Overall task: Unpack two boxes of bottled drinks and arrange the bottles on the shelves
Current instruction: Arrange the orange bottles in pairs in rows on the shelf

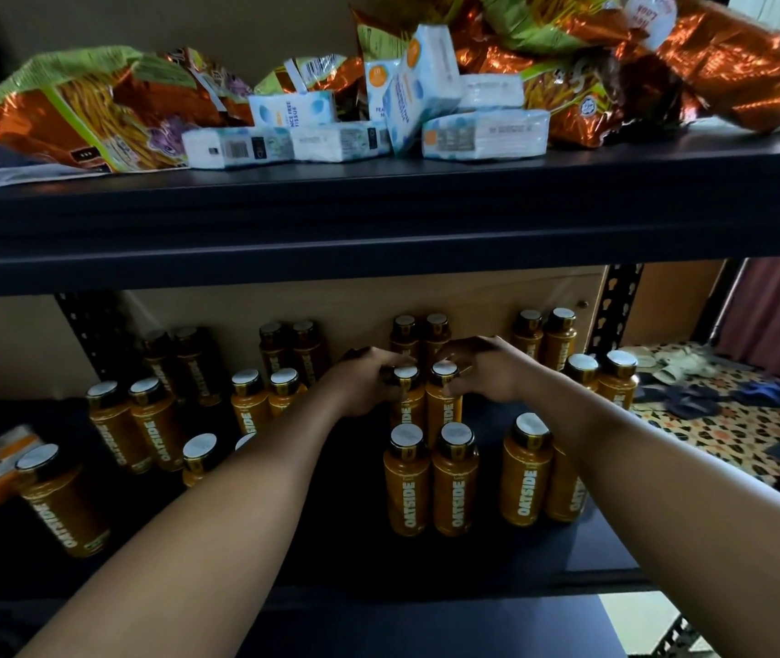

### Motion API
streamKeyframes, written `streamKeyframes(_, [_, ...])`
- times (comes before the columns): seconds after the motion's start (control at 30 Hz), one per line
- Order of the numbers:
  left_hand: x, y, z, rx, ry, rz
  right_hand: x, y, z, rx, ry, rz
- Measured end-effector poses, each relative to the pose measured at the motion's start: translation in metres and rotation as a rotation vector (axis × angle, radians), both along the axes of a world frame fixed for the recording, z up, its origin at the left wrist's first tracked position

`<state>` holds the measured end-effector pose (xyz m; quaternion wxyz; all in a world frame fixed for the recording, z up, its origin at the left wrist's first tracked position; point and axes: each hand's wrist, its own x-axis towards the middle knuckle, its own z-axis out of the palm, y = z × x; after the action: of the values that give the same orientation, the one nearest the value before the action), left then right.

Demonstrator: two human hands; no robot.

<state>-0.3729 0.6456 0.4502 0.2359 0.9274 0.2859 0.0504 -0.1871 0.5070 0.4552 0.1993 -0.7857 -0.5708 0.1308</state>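
Seen from above: left hand [364,382], fingers curled round the cap of one orange bottle [408,407]; right hand [487,372] likewise grasping its neighbour [445,413]. Both upright, mid-row on the lower shelf [568,550]. Risk of toppling the front pair [408,491], just nearer, if brushed while pulling back.

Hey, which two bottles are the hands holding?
Those in the middle row's centre: left hand grips the left bottle, right hand the right bottle. No hand holds the others.
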Motion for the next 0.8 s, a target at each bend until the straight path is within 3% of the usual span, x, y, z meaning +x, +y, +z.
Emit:
streamKeyframes(0.47, [-0.015, -0.010, 0.013, -0.045, -0.034, -0.003, -0.002, -0.024, 0.015, -0.013, 0.003, 0.010])
streamKeyframes(0.63, [-0.024, -0.024, 0.038, 0.005, -0.045, 0.071, 0.003, -0.050, 0.039, -0.045, -0.031, -0.012])
streamKeyframes(0.8, [-0.028, -0.047, 0.082, 0.052, -0.116, -0.016, 0.006, -0.091, 0.068, -0.094, -0.105, -0.049])
